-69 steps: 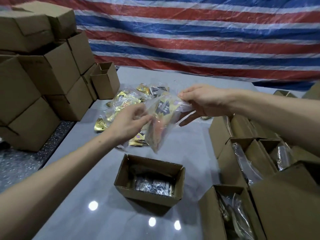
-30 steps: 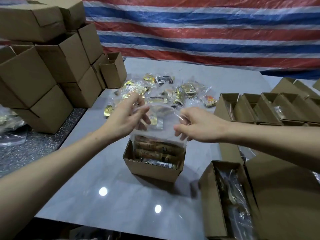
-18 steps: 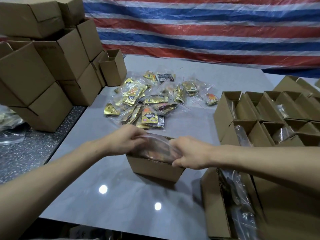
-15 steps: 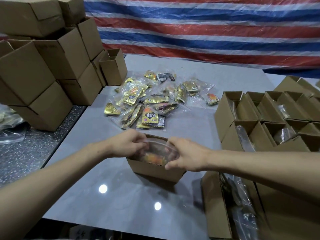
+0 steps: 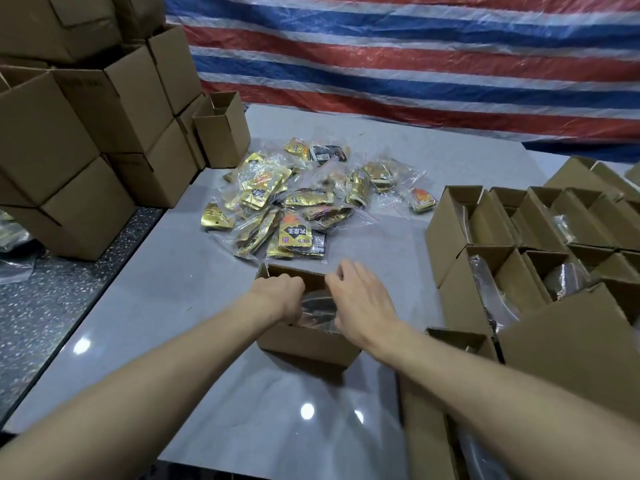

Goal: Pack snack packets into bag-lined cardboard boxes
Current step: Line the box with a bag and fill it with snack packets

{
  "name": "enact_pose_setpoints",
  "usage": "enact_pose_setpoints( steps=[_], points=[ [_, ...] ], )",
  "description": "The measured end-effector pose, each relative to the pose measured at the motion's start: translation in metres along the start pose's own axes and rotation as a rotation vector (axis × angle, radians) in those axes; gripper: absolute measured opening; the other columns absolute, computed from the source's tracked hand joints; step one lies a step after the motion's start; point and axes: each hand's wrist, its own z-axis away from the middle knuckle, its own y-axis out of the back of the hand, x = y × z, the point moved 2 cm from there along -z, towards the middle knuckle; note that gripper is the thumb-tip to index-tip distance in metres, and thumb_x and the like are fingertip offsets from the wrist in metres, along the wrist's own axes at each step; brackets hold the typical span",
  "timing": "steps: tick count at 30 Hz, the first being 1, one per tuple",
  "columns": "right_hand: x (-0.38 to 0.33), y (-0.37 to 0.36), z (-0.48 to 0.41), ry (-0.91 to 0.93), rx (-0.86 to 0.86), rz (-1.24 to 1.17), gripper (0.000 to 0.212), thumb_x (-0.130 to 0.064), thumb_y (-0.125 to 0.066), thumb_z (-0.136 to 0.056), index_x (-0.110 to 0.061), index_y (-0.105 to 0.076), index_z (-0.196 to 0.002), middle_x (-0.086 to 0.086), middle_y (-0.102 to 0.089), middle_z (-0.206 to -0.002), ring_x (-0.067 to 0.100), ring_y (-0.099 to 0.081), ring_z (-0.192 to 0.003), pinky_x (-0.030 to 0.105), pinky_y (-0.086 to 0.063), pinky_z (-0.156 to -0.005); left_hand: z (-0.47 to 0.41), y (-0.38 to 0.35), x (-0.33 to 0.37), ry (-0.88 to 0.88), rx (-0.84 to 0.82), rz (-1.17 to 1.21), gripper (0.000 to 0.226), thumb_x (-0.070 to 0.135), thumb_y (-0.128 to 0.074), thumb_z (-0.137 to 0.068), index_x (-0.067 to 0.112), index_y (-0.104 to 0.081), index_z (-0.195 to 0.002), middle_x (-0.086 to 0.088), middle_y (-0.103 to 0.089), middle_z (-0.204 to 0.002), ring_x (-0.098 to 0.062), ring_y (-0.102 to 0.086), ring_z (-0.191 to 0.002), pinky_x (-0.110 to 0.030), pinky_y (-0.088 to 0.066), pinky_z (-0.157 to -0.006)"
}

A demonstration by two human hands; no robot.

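Small open cardboard box [image 5: 304,341] sits near the middle of the glossy grey table [image 5: 173,341], plain brown corrugated walls, flaps up. Inside it, a clear crinkly plastic bag [image 5: 318,306] with dark packets showing through the film, wedged down between both hands. Left hand [image 5: 277,297] is curled into the box at its left side, knuckles up, fingers folded under against the bag; whether they pinch the film I can't tell. Right hand [image 5: 360,303] lies over the right side of the opening, fingers bent down toward the far wall, tips hidden, so their grip is unclear too. Just beyond the box, a loose heap of snack packets [image 5: 298,202], shiny gold foil with some black ones, many in transparent zip bags. To the right, rows of open boxes [image 5: 519,237] lined with clear plastic. On the left, a tall stack of closed cartons [image 5: 86,116]. Behind, a red, white and blue striped tarp [image 5: 415,57].
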Motion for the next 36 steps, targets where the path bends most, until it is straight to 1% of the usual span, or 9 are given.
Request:
enact_pose_setpoints(
  steps=[5, 11, 13, 18, 22, 26, 29, 32, 36],
  points=[
    [-0.017, -0.003, -0.001, -0.289, 0.001, -0.317, 0.018, -0.016, -0.056, -0.086, -0.019, -0.068, -0.098, 0.004, -0.066, -0.107, 0.029, -0.060, -0.105, 0.033, -0.044, -0.080, -0.015, -0.018, 0.003, 0.091, 0.001, 0.036, 0.035, 0.033, -0.060, -0.096, 0.014, -0.056, -0.124, -0.006, -0.061, -0.131, -0.027, -0.059, -0.121, -0.034, -0.040, -0.087],
    [-0.022, -0.015, 0.008, -0.479, -0.239, -0.434, 0.038, -0.036, -0.051, -0.093, -0.021, -0.064, -0.126, 0.010, -0.065, -0.128, 0.033, -0.059, -0.120, 0.036, -0.044, -0.101, -0.020, -0.020, 0.005, 0.163, 0.093, 0.076, 0.034, 0.027, -0.060, -0.096, 0.012, -0.055, -0.126, -0.007, -0.061, -0.130, -0.028, -0.060, -0.119, -0.036, -0.043, -0.091],
    [-0.021, -0.020, 0.006, -0.550, -0.304, -0.545, 0.037, -0.038, -0.051, -0.092, -0.023, -0.066, -0.123, 0.008, -0.065, -0.128, 0.031, -0.058, -0.122, 0.037, -0.043, -0.106, -0.017, -0.019, 0.005, 0.170, 0.106, 0.086, 0.032, 0.024, -0.059, -0.095, 0.011, -0.055, -0.124, -0.008, -0.061, -0.129, -0.028, -0.060, -0.117, -0.037, -0.044, -0.090],
    [-0.023, -0.033, 0.013, -0.654, -0.216, -0.747, 0.037, -0.047, -0.051, -0.093, -0.031, -0.067, -0.122, -0.004, -0.068, -0.123, 0.026, -0.059, -0.120, 0.038, -0.046, -0.103, -0.008, -0.019, 0.004, 0.218, 0.137, 0.227, 0.025, 0.026, -0.059, -0.095, 0.009, -0.057, -0.114, -0.011, -0.062, -0.125, -0.032, -0.060, -0.114, -0.038, -0.045, -0.084],
    [-0.030, -0.040, 0.022, -0.666, -0.132, -0.702, 0.033, -0.042, -0.049, -0.095, -0.035, -0.065, -0.123, -0.002, -0.067, -0.124, 0.028, -0.058, -0.120, 0.034, -0.043, -0.093, 0.004, -0.023, 0.005, 0.226, 0.119, 0.444, 0.011, 0.016, -0.057, -0.093, 0.012, -0.049, -0.086, -0.013, -0.064, -0.112, -0.033, -0.061, -0.098, -0.038, -0.049, -0.078],
    [-0.029, -0.041, 0.015, -0.582, -0.261, -0.641, 0.036, -0.030, -0.044, -0.091, -0.029, -0.062, -0.122, 0.004, -0.066, -0.127, 0.032, -0.056, -0.122, 0.037, -0.042, -0.094, 0.020, -0.023, 0.009, 0.124, 0.254, 0.262, 0.025, 0.017, -0.050, -0.095, 0.013, -0.060, -0.118, -0.005, -0.056, -0.120, -0.027, -0.051, -0.119, -0.035, -0.042, -0.097],
    [-0.024, -0.042, 0.004, -0.524, -0.440, -0.639, 0.039, -0.032, -0.043, -0.092, -0.028, -0.056, -0.128, 0.006, -0.058, -0.139, 0.032, -0.050, -0.130, 0.040, -0.040, -0.101, 0.029, -0.018, 0.010, 0.114, 0.380, 0.215, 0.026, 0.020, -0.047, -0.096, 0.020, -0.063, -0.117, 0.001, -0.057, -0.120, -0.022, -0.050, -0.117, -0.033, -0.044, -0.089],
    [-0.022, -0.047, -0.004, -0.493, -0.587, -0.627, 0.057, -0.033, -0.042, -0.095, -0.025, -0.037, -0.150, 0.011, -0.033, -0.157, 0.032, -0.033, -0.144, 0.044, -0.033, -0.115, 0.020, -0.021, 0.005, 0.128, 0.149, 0.245, 0.027, 0.028, -0.045, -0.097, 0.018, -0.065, -0.113, -0.003, -0.061, -0.122, -0.027, -0.057, -0.115, -0.035, -0.041, -0.078],
    [-0.019, -0.050, -0.016, -0.504, -0.684, -0.585, 0.056, -0.027, -0.034, -0.097, -0.020, -0.033, -0.152, 0.015, -0.020, -0.158, 0.034, -0.018, -0.146, 0.045, -0.022, -0.118, -0.004, -0.030, -0.006, 0.130, -0.241, 0.303, 0.051, 0.053, -0.044, -0.093, 0.026, -0.058, -0.133, -0.002, -0.056, -0.140, -0.027, -0.052, -0.127, -0.038, -0.042, -0.102]
  ],
)
